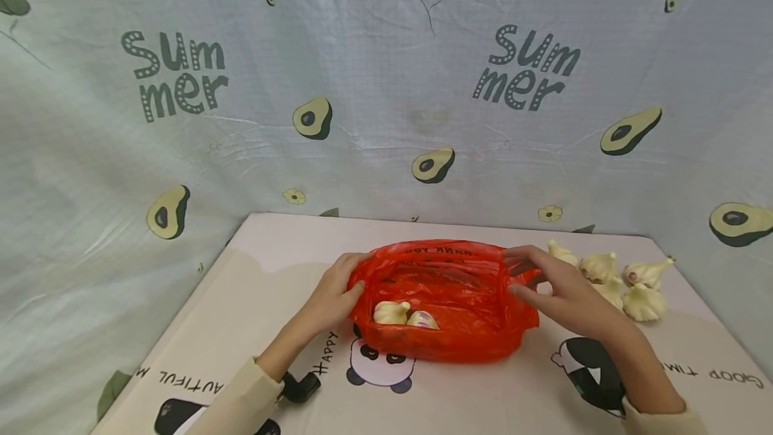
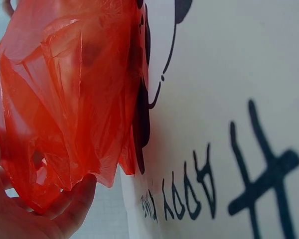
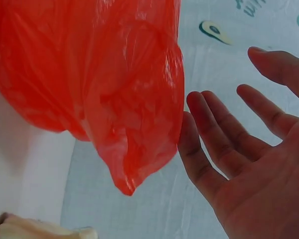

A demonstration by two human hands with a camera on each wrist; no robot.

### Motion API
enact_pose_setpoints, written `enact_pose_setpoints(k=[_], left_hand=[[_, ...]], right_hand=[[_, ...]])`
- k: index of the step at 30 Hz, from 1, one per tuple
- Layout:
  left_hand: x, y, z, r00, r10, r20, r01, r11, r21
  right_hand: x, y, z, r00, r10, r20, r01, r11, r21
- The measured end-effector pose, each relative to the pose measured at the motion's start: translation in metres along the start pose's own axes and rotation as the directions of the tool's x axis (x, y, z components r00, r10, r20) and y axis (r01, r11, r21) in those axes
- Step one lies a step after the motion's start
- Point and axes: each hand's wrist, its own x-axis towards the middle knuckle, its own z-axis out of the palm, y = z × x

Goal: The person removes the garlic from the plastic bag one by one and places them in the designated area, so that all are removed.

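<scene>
A red plastic bag stands with its mouth spread wide on the table, and two garlic bulbs sit inside it near the front left. My left hand grips the bag's left rim, thumb on the inner side. In the left wrist view, the fingers curl around the hanging red plastic. At the bag's right side, my right hand has spread fingers. Those fingers reach the red plastic's edge in the right wrist view without curling around it.
Several more garlic bulbs lie in a group on the table to the right, beyond my right forearm. A printed cloth hangs behind the table. The pale tabletop carries printed drawings and lettering.
</scene>
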Motion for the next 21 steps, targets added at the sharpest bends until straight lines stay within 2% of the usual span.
enact_pose_setpoints(k=[13,21], left_hand=[[0.000,0.001,-0.002,1.000,-0.001,0.015,0.001,1.000,-0.001],[0.001,0.001,-0.002,1.000,0.005,0.018,-0.005,1.000,-0.007]], right_hand=[[0.025,-0.011,0.020,0.994,-0.045,0.104,0.046,0.999,-0.002],[0.044,-0.026,0.033,0.975,-0.061,0.212,0.064,0.998,-0.011]])
